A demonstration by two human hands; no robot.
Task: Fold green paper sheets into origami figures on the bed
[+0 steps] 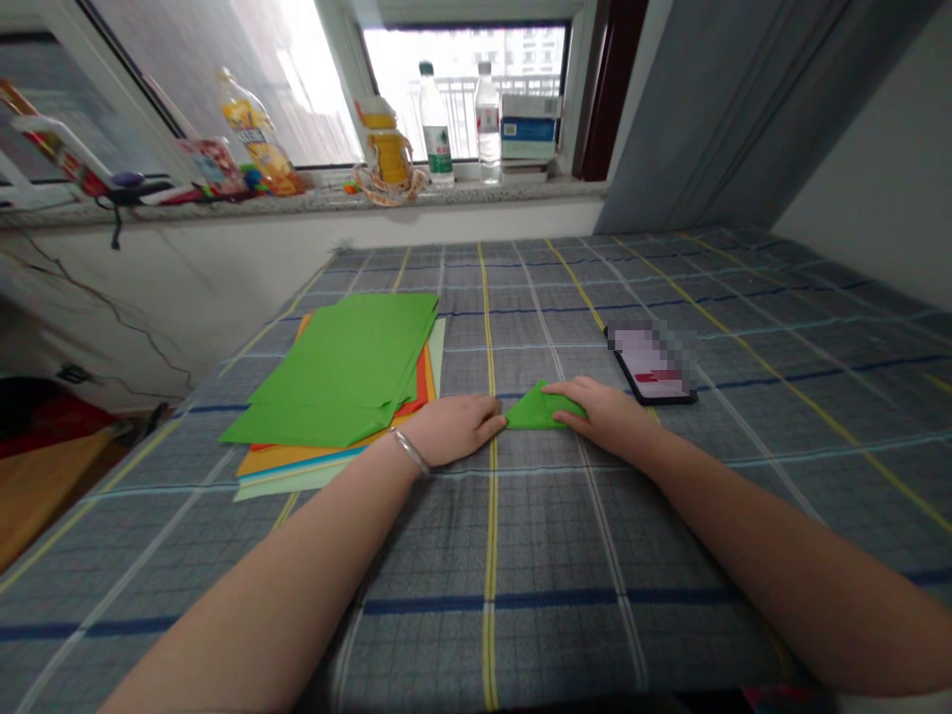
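A small piece of green paper (530, 409), folded into a triangle, lies on the plaid cloth between my hands. My left hand (462, 426), with a silver bangle at the wrist, pinches the triangle's left corner between thumb and fingers. The right part of the same paper is held by my right hand (595, 409), thumb at the lower edge and fingers over the top. Some of the paper is hidden under the right fingers. Left of my hands rests a stack of coloured paper (349, 362), with green sheets uppermost and orange, red, blue and pale green edges showing below.
A phone (654, 365) with a blurred screen lies beyond my right hand on the plaid cloth (550, 555). Along the windowsill (476, 196) stand a yellow bottle (391, 149), clear bottles (436, 129) and boxes (530, 129). A grey curtain (699, 119) hangs at the right.
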